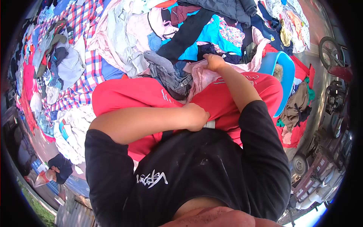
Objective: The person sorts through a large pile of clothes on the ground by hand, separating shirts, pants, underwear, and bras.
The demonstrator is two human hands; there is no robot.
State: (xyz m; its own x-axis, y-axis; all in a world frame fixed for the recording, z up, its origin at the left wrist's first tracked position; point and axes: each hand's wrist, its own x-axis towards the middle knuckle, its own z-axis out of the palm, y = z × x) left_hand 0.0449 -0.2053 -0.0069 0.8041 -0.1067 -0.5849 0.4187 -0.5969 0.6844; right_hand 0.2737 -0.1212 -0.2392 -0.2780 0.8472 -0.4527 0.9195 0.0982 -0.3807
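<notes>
My left hand [196, 116] lies closed in my lap at the waist of my red trousers [128, 94], just above the hem of my black T-shirt [196, 159]. Its fingers curl under, so what they hold, if anything, is hidden. My right hand [214, 62] reaches forward past my knee and grips a pink speckled garment [198, 77] at the edge of the clothes heap. Beside that garment lie grey jeans [177, 85] and a grey striped cloth [160, 62]. Dark trousers [187, 36] and a bright blue garment [208, 32] are spread farther out.
A blue plastic tub [285, 72] stands close to my right knee. Piled clothes surround me, with white ones [72, 128] at left and a brown garment [297, 104] at right. A person [58, 168] is at far left; a parked vehicle [317, 170] is at right.
</notes>
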